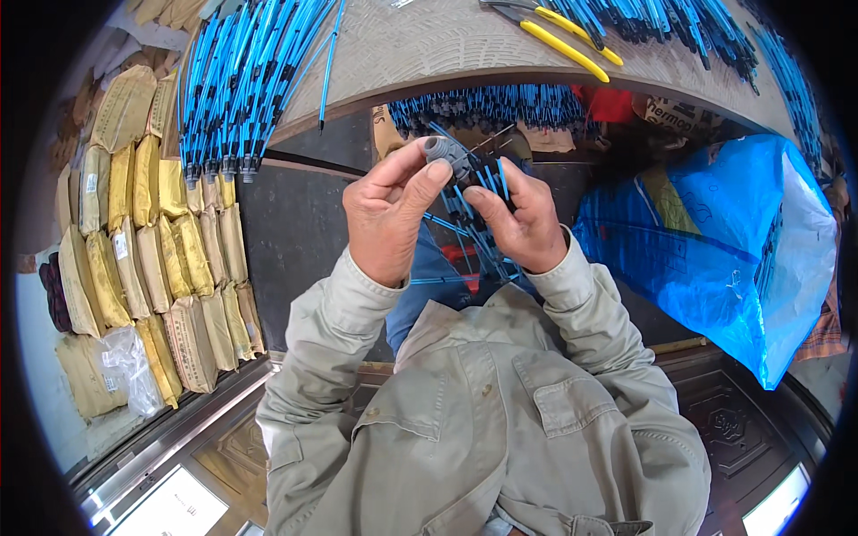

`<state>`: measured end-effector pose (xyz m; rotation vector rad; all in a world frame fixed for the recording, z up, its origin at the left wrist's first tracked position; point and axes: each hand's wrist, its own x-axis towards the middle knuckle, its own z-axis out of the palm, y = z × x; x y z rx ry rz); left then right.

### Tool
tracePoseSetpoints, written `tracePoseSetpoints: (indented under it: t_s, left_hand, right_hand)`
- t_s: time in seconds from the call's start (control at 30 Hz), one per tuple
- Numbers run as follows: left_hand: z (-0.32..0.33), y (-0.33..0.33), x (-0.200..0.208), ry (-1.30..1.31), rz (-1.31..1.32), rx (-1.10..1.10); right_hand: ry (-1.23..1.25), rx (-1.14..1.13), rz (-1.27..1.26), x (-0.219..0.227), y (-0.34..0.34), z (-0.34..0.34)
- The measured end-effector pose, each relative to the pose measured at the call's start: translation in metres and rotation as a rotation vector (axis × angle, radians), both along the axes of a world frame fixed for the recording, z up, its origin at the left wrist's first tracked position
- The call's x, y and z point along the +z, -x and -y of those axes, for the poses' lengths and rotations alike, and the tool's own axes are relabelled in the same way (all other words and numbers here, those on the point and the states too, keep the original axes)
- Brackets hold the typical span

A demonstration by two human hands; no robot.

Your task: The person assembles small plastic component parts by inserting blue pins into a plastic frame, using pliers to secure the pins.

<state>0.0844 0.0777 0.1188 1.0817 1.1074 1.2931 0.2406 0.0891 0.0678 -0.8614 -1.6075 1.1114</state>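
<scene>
My left hand (386,213) pinches a small grey round hub (444,149) between thumb and fingers, held up in front of me. My right hand (521,217) grips a bunch of thin blue ribs with black joints (472,204) that fan out from the hub and hang down toward my lap. Both hands are close together, almost touching. The lower ends of the ribs are hidden behind my hands and jacket.
A workbench (429,45) ahead carries a big bundle of blue ribs (234,80) at left, more ribs (661,22) at right and yellow-handled pliers (563,40). Rows of tan paper packets (170,259) stand at left. A blue plastic bag (715,241) lies at right.
</scene>
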Motion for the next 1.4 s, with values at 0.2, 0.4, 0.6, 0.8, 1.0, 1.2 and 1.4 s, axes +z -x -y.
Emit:
tracePoseSetpoints:
  t_s: [0.2, 0.4, 0.6, 0.8, 1.0, 1.2, 1.4]
  left_hand:
    - [0.000, -0.016, -0.010, -0.036, 0.132, 0.131]
    - [0.007, -0.030, -0.007, 0.007, 0.529, 0.202]
    - [0.012, -0.032, -0.010, 0.003, 0.594, 0.187]
    - [0.013, -0.031, -0.015, -0.040, 0.522, 0.229]
    - [0.014, -0.030, -0.021, -0.088, 0.458, 0.308]
    - [0.015, -0.026, -0.019, -0.086, 0.447, 0.252]
    - [0.013, -0.030, -0.015, -0.077, 0.448, 0.224]
  right_hand:
    - [0.072, -0.045, -0.100, 0.009, 0.001, -0.001]
    - [0.064, 0.004, -0.214, 0.013, 0.007, 0.000]
    - [0.085, 0.065, -0.187, 0.010, -0.004, 0.003]
    - [0.071, 0.066, -0.209, 0.007, 0.001, 0.005]
    - [0.082, -0.001, -0.348, 0.001, 0.008, 0.007]
    - [0.175, 0.178, -0.090, 0.007, -0.007, 0.002]
    - [0.206, 0.243, -0.076, 0.017, -0.012, -0.002]
